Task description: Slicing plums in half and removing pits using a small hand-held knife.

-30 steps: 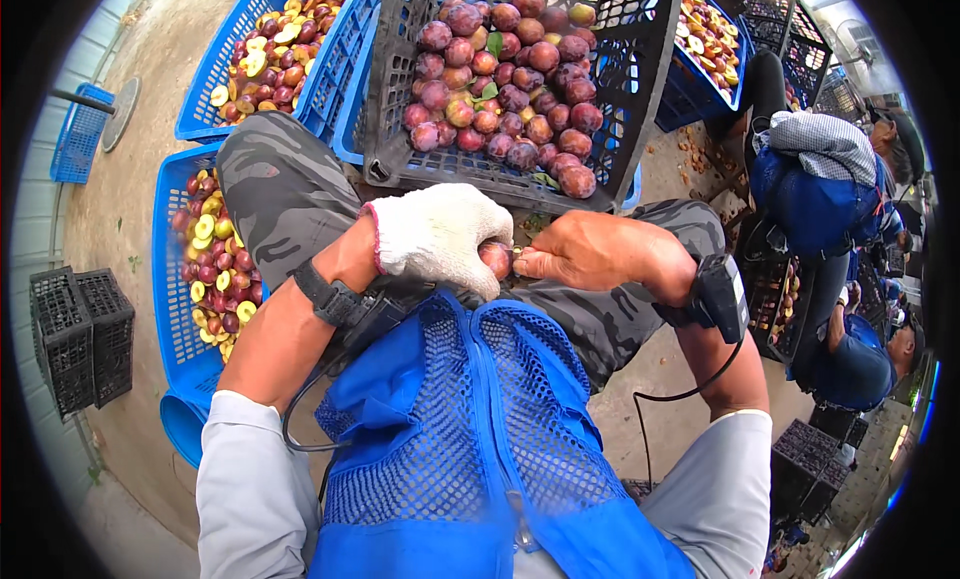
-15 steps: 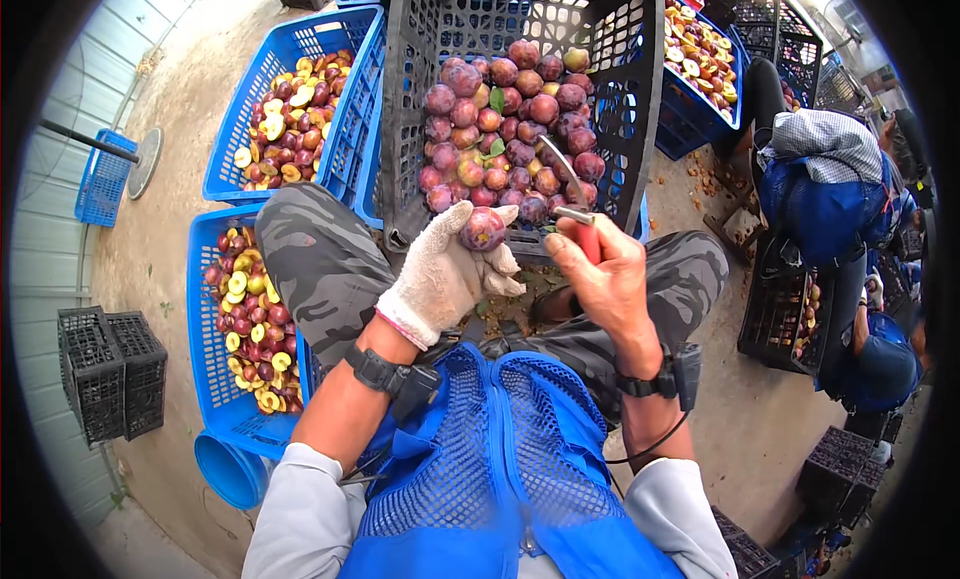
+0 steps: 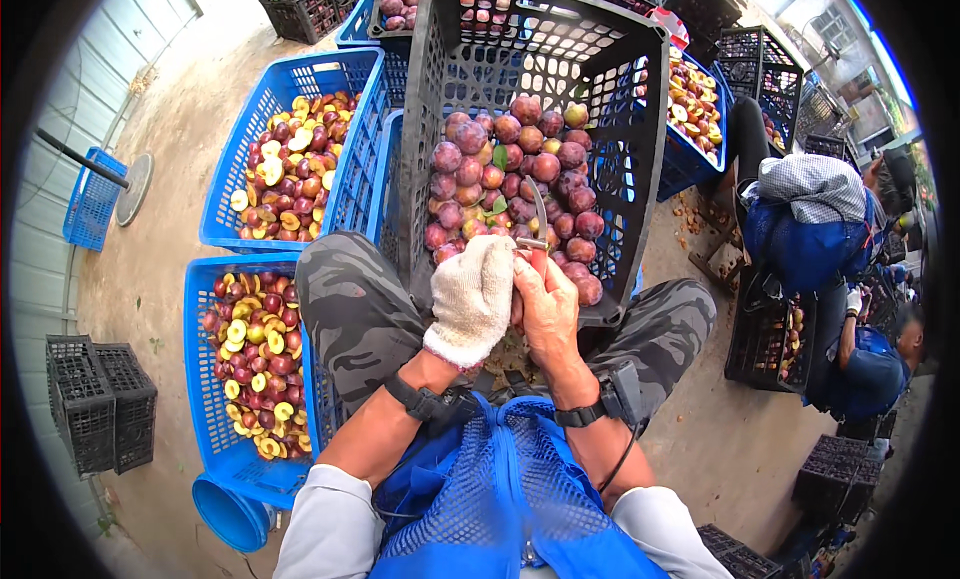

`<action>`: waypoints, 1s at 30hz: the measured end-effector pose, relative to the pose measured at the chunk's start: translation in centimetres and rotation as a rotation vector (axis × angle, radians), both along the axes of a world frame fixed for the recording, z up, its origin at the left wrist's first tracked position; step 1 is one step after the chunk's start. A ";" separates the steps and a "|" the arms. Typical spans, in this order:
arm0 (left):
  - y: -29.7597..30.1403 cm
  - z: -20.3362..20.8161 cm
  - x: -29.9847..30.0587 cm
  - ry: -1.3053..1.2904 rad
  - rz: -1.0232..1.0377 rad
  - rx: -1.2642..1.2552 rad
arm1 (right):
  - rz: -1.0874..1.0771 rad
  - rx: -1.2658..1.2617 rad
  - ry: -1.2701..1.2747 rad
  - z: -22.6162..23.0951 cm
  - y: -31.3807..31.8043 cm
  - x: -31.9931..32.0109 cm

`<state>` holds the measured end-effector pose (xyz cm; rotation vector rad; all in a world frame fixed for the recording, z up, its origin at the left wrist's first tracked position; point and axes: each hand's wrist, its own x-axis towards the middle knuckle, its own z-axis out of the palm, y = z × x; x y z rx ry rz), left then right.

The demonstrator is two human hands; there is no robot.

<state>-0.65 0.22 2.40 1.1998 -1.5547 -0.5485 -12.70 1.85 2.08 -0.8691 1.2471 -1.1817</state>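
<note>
My left hand (image 3: 472, 304), in a whitish knit glove, is closed, its back hiding the plum that showed in it a moment ago. Bare and wrapped round the red handle of a small curved knife (image 3: 542, 216), my right hand (image 3: 550, 314) presses up against the glove. The thin blade points up and away, over the fruit. Just beyond both hands, a black plastic crate (image 3: 655, 109) stands tilted toward me, with many whole purple-red plums (image 3: 512, 169) and a couple of green leaves in its lower part.
Two blue crates (image 3: 365, 89) (image 3: 198, 369) of halved plums stand at my left, beside a blue bucket (image 3: 232, 514). Black crates (image 3: 115, 399) are by the wall. Another blue crate (image 3: 690, 159) of cut plums is at right, near a person (image 3: 815, 219) in blue.
My hands have come together, the right moving left to the glove with the knife. The glove has turned, so the plum no longer shows. The view has tipped slightly upward.
</note>
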 end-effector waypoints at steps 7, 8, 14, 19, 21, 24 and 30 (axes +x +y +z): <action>-1.0 -3.9 -0.5 1.326 -0.034 0.552 | -0.080 -0.723 0.780 1.3 -3.4 3.6; -1.1 -4.3 -0.3 1.636 -0.091 0.649 | -0.023 -0.788 0.894 1.3 -3.7 3.5; -1.0 -4.0 2.1 1.895 -0.793 0.815 | 0.129 -0.940 1.004 2.1 -4.3 2.6; -1.6 -2.0 1.4 1.473 -0.543 0.959 | 0.387 -0.934 0.783 2.3 -5.0 -0.2; -2.7 -0.7 2.2 1.760 -0.622 1.163 | 0.239 -0.124 0.156 2.8 -4.0 -0.9; -1.9 -0.4 1.5 1.569 -0.357 1.247 | -0.037 0.076 -0.168 2.2 -4.0 -2.3; -1.8 0.0 3.9 1.588 -0.280 0.987 | 0.156 -0.030 0.077 5.2 -8.2 1.6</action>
